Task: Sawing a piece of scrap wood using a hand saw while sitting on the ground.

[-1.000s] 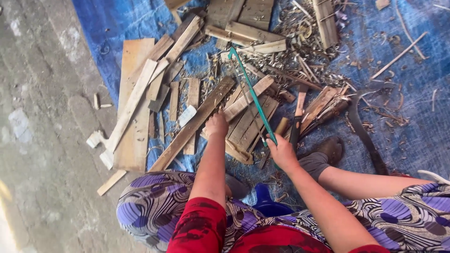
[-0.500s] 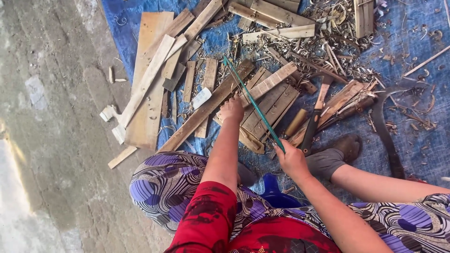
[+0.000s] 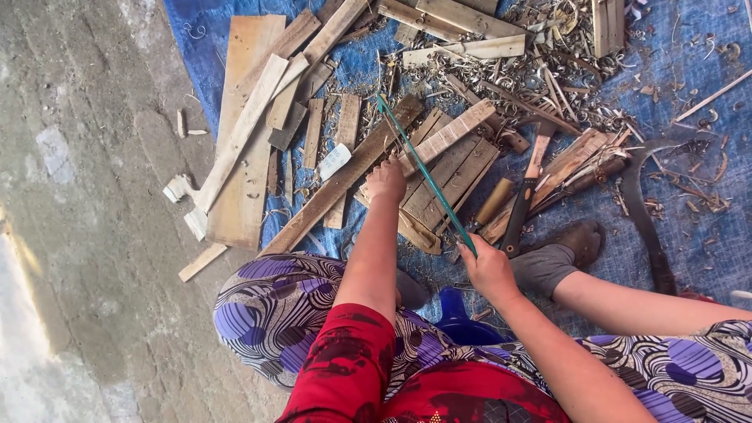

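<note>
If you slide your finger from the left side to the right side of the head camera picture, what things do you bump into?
Bare concrete floor → wide pale plank → left hand pressing on the wood → thin green saw blade → right hand holding it → dark curved blade on the blue tarp.

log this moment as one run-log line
left hand: pressing on wood slat | right hand: gripping green saw | saw: slanted over slats | ground: blue tarp, shavings
</note>
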